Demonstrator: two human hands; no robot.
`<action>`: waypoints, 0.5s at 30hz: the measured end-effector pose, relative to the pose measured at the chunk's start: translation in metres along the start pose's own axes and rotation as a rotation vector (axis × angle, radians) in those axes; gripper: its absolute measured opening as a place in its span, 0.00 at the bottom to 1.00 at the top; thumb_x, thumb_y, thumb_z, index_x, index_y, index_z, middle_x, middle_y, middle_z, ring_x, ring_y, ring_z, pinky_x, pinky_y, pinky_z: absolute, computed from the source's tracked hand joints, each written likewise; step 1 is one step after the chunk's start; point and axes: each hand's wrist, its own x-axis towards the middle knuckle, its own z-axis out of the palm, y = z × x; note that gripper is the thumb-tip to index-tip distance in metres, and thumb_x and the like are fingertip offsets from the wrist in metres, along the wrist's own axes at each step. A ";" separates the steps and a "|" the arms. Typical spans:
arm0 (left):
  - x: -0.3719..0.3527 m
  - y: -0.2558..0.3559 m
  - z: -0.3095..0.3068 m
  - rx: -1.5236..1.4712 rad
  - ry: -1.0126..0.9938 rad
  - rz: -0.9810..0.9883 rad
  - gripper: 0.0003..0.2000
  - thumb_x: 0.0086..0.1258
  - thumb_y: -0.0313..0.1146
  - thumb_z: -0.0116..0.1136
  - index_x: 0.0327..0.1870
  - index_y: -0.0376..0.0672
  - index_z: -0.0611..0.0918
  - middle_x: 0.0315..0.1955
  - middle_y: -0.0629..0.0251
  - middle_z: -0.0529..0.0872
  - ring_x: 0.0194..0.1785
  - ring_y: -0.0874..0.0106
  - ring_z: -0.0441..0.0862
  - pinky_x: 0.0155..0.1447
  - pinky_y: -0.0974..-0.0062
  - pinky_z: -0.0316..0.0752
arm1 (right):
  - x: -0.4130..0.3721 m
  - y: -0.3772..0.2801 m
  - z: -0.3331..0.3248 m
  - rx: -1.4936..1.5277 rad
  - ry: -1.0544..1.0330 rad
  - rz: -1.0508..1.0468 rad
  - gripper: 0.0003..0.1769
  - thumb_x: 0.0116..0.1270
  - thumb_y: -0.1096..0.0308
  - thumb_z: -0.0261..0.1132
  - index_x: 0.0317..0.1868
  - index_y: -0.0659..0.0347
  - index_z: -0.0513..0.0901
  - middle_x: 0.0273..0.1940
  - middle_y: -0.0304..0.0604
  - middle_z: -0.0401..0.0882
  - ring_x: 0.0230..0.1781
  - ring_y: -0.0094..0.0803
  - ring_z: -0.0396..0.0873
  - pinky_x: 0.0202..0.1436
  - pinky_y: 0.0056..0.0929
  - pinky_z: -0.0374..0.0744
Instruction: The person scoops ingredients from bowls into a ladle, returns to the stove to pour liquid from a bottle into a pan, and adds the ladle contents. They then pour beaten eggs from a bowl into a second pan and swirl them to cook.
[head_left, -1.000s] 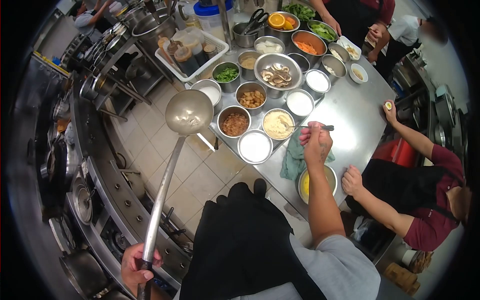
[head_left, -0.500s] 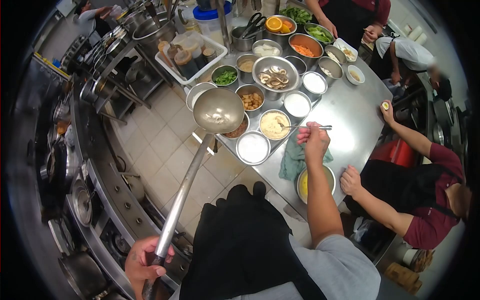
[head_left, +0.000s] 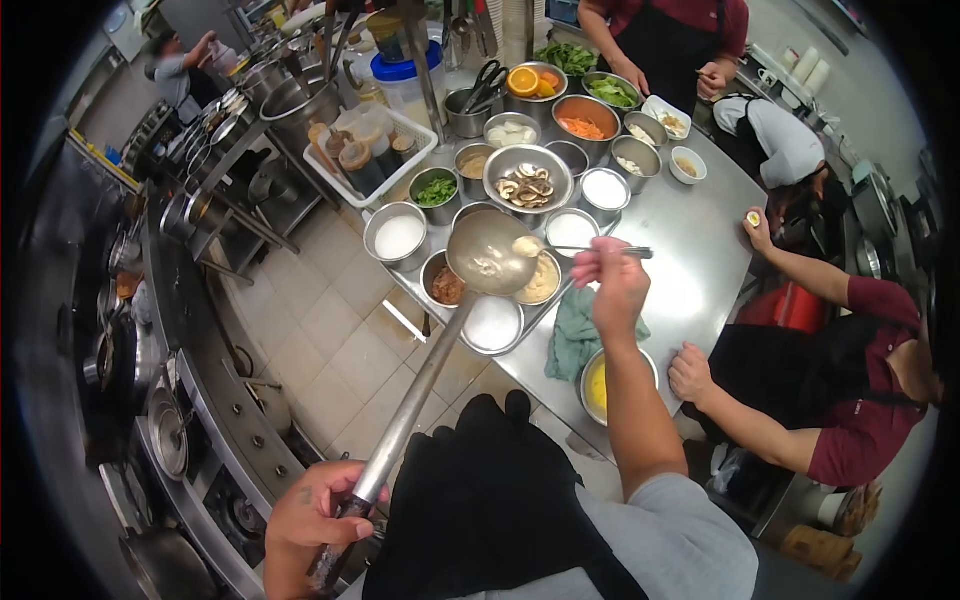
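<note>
Grip of the left hand [head_left: 315, 520] is pressed together round the dark end of a long steel ladle [head_left: 418, 385], far down and left of the ladle bowl [head_left: 488, 258]. That bowl hangs level over a cluster of round steel containers on the steel surface [head_left: 700, 250]. Under the bowl's left edge sits a container of brown filling [head_left: 445, 288], and just below the bowl is one of white powder [head_left: 493, 323]. A container of pale paste [head_left: 547, 285] shows under the bowl's right edge. At that right rim a spoon [head_left: 590, 250] carries a lump of paste [head_left: 527, 245] over the bowl. Its handle is pinched between the thumb and fingertips of the right hand [head_left: 615, 285], just right of the bowl. Held one-handed at the far end of so long a handle, the bowl could dip or roll and tip its contents into the containers below. A lump released too near the rim could fall past it into the wrong container.
</note>
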 end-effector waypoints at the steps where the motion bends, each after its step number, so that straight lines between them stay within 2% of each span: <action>1: 0.004 -0.003 0.000 -0.030 -0.018 0.022 0.21 0.45 0.30 0.67 0.44 0.34 0.79 0.31 0.68 0.79 0.34 0.81 0.74 0.40 0.85 0.68 | -0.005 -0.008 0.006 -0.129 -0.043 -0.110 0.16 0.75 0.62 0.52 0.43 0.70 0.76 0.29 0.47 0.81 0.23 0.26 0.78 0.25 0.22 0.78; 2: 0.007 -0.004 0.001 -0.061 -0.036 0.043 0.21 0.46 0.30 0.67 0.44 0.34 0.79 0.31 0.68 0.79 0.34 0.81 0.75 0.40 0.85 0.68 | -0.006 -0.013 0.009 -0.259 -0.087 -0.218 0.17 0.75 0.61 0.52 0.43 0.70 0.76 0.29 0.47 0.81 0.23 0.25 0.78 0.27 0.22 0.78; 4: 0.011 0.001 0.005 -0.058 -0.070 0.059 0.21 0.46 0.29 0.67 0.44 0.34 0.79 0.32 0.68 0.80 0.35 0.81 0.76 0.40 0.84 0.69 | 0.014 -0.011 -0.009 -0.232 0.038 -0.208 0.17 0.76 0.62 0.52 0.41 0.70 0.78 0.29 0.42 0.81 0.24 0.21 0.77 0.29 0.19 0.76; 6: 0.013 0.000 0.009 -0.063 -0.005 0.015 0.25 0.39 0.34 0.70 0.40 0.29 0.80 0.28 0.64 0.80 0.31 0.78 0.76 0.38 0.85 0.67 | 0.036 -0.003 -0.027 -0.380 0.122 -0.226 0.17 0.76 0.62 0.51 0.40 0.69 0.79 0.28 0.41 0.80 0.24 0.20 0.76 0.29 0.19 0.76; 8: 0.015 0.001 0.010 -0.060 -0.007 -0.002 0.25 0.38 0.34 0.70 0.40 0.29 0.80 0.28 0.64 0.80 0.31 0.78 0.76 0.38 0.85 0.67 | 0.051 0.010 -0.036 -0.462 0.119 -0.198 0.17 0.76 0.61 0.51 0.40 0.68 0.79 0.27 0.40 0.80 0.24 0.20 0.76 0.29 0.19 0.75; 10: 0.018 0.002 0.010 -0.057 -0.004 -0.020 0.26 0.38 0.34 0.70 0.40 0.29 0.80 0.28 0.64 0.80 0.31 0.78 0.76 0.37 0.85 0.66 | 0.060 0.027 -0.042 -0.618 0.043 -0.262 0.17 0.75 0.62 0.51 0.39 0.67 0.79 0.27 0.40 0.80 0.24 0.20 0.76 0.28 0.20 0.75; 12: 0.019 0.002 0.007 -0.070 -0.056 -0.009 0.21 0.44 0.29 0.67 0.44 0.34 0.79 0.31 0.68 0.80 0.35 0.81 0.75 0.41 0.84 0.69 | 0.064 0.041 -0.045 -0.590 0.011 -0.244 0.16 0.75 0.62 0.51 0.39 0.68 0.79 0.27 0.40 0.79 0.24 0.21 0.76 0.28 0.21 0.75; 15: 0.021 0.003 0.004 -0.002 -0.058 0.007 0.21 0.44 0.28 0.66 0.43 0.34 0.79 0.31 0.68 0.80 0.35 0.81 0.75 0.41 0.84 0.69 | 0.064 0.049 -0.045 -0.498 0.047 -0.156 0.16 0.75 0.62 0.51 0.40 0.68 0.78 0.27 0.40 0.79 0.23 0.21 0.76 0.27 0.21 0.75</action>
